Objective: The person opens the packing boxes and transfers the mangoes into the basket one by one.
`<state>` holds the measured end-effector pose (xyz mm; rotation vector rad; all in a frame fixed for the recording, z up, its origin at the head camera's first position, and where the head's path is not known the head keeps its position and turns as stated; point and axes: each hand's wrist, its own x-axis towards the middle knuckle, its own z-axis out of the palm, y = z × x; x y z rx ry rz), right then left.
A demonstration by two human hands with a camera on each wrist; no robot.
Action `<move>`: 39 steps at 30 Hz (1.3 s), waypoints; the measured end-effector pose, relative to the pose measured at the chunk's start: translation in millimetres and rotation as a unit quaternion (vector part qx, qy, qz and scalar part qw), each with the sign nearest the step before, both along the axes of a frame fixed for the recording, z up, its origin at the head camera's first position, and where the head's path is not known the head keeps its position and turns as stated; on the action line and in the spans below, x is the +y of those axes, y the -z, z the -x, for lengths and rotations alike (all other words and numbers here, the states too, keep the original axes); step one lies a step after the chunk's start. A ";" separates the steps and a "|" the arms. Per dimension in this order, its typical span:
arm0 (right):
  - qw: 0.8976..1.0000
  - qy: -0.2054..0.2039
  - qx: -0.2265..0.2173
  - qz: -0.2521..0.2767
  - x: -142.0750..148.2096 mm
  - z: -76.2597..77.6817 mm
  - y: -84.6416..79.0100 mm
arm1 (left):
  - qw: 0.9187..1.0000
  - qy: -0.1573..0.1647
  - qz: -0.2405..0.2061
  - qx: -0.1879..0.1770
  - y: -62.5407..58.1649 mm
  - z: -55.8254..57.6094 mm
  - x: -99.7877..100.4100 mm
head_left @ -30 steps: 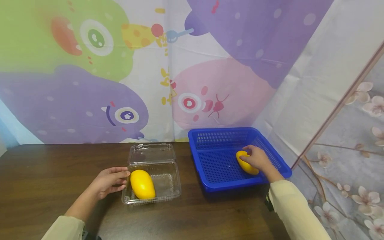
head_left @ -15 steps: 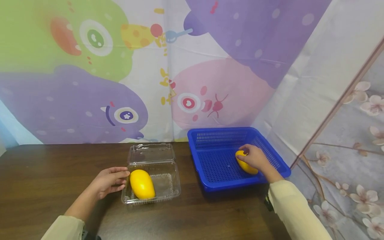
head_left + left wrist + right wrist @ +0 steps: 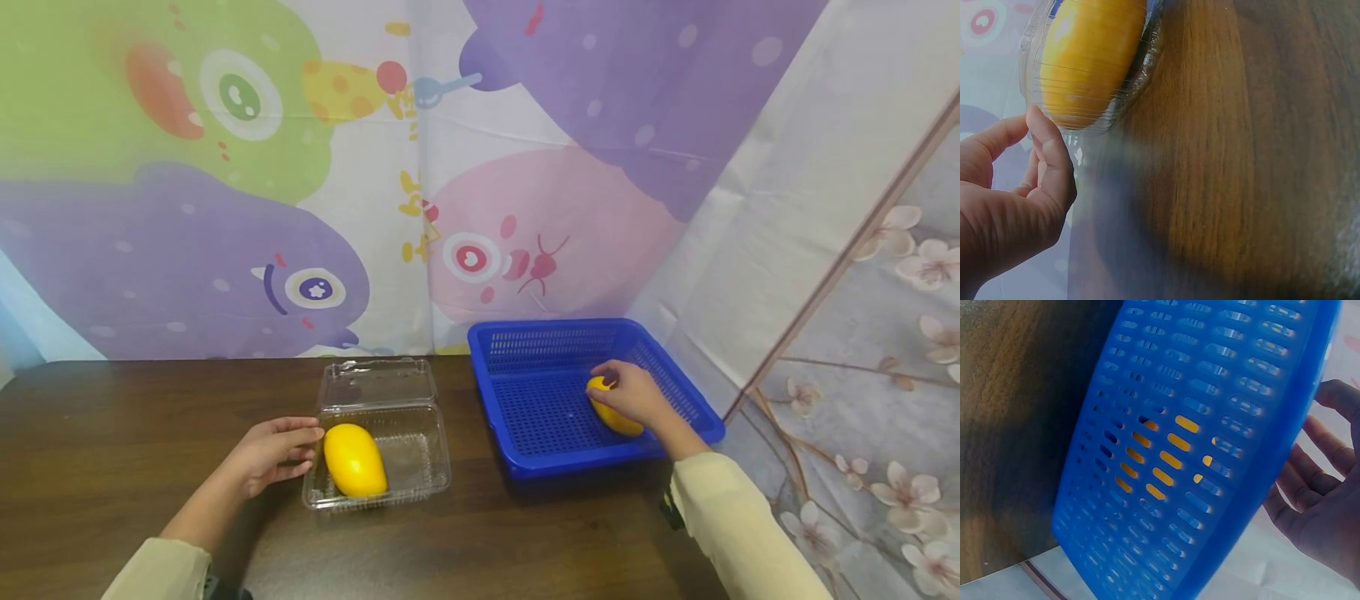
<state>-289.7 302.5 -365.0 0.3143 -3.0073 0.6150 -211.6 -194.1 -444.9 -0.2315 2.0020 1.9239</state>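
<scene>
In the head view, a clear plastic clamshell box [image 3: 416,454] stands with its lid folded back, a yellow mango [image 3: 355,460] lying in its left half. My left hand [image 3: 270,454] pinches the box's left rim between thumb and forefinger. The left wrist view shows that pinch beside the mango [image 3: 1088,56] behind the clear wall. A second mango [image 3: 618,419] lies in the blue plastic basket [image 3: 517,417], partly covered by my right hand [image 3: 633,392], whose thumb and fingers grip its upper end. From the right wrist, the basket's wall [image 3: 1235,506] hides the fingertips; yellow shows through its slots.
Both containers stand on a dark wooden table [image 3: 450,550], the box left of the basket with a gap between. A cartoon-printed cloth [image 3: 397,317] hangs behind the table. At right is a flower-patterned panel [image 3: 862,400], close to the basket.
My right hand has shifted slightly left over the mango in the basket, covering more of its upper end. The left hand and the box stay as they were.
</scene>
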 end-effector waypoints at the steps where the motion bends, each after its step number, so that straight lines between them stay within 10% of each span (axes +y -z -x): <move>1: 1.000 0.000 -0.001 0.001 -0.5 -0.3 -0.7 | 1.000 0.001 0.000 0.001 -0.1 0.0 0.0; 39: 0.999 -0.037 -0.002 0.037 -33.5 -16.3 -18.8 | 1.000 0.003 -0.004 0.007 -1.3 -1.2 0.3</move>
